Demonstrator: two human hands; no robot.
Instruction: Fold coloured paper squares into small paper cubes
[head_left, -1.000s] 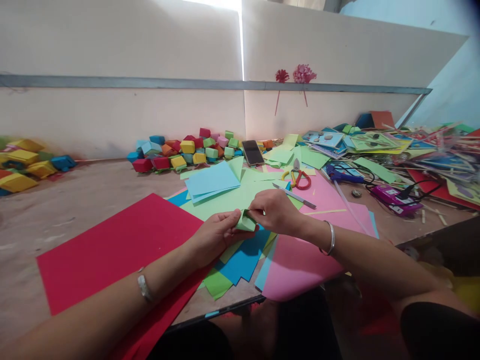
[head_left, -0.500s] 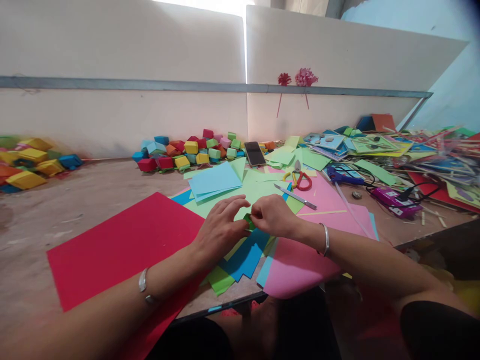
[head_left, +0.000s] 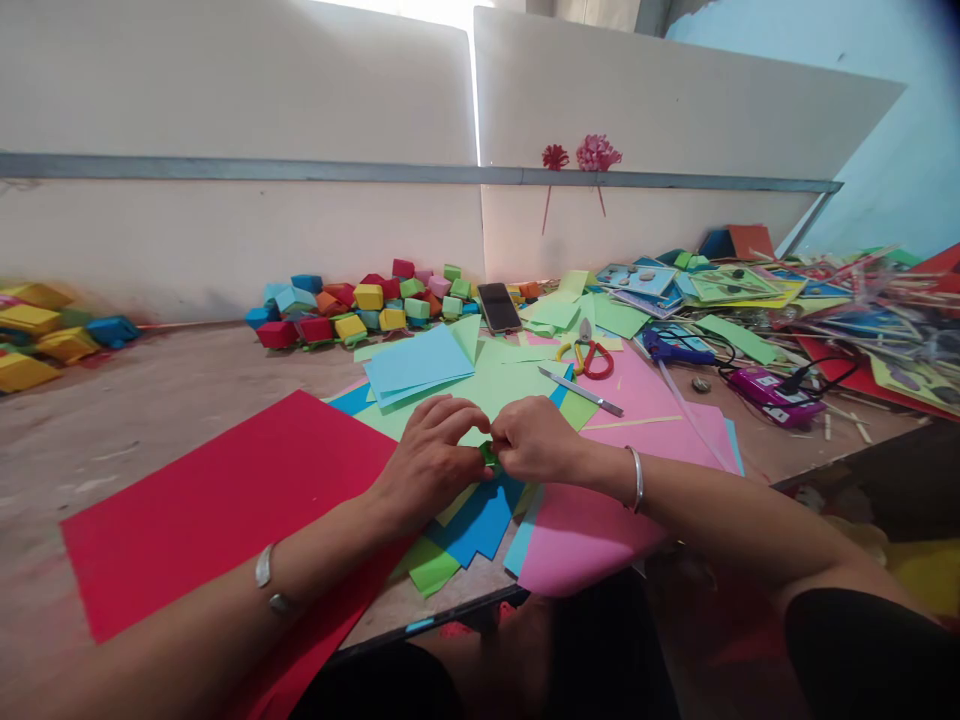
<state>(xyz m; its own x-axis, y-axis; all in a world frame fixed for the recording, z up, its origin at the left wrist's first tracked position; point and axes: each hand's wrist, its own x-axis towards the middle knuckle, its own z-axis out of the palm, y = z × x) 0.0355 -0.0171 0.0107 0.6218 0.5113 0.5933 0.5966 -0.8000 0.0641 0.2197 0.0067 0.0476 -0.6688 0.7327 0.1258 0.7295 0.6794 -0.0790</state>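
A small piece of green paper (head_left: 488, 454) sits between my two hands, mostly covered by fingers. My left hand (head_left: 439, 450) pinches its left side, with the other fingers curved above it. Closed around its right side, my right hand (head_left: 534, 437) hides that part. Beneath them spread loose sheets: blue paper (head_left: 476, 525), a lime green strip (head_left: 433, 568) and pale green paper (head_left: 499, 380). A large red sheet (head_left: 225, 500) lies under my left forearm, and pink paper (head_left: 592, 540) lies below my right forearm.
Scissors (head_left: 585, 357) and a craft knife (head_left: 581, 390) lie beyond my right hand. A phone (head_left: 499, 306) rests by a pile of coloured paper boxes (head_left: 367, 298). Farther right are a blue glue gun (head_left: 679, 347), a purple device (head_left: 776, 396) and heaped cards (head_left: 742, 285).
The whole view has shifted slightly, so things appear a little farther left. Both hands stay together at the green paper, the right one turned slightly more into a fist.
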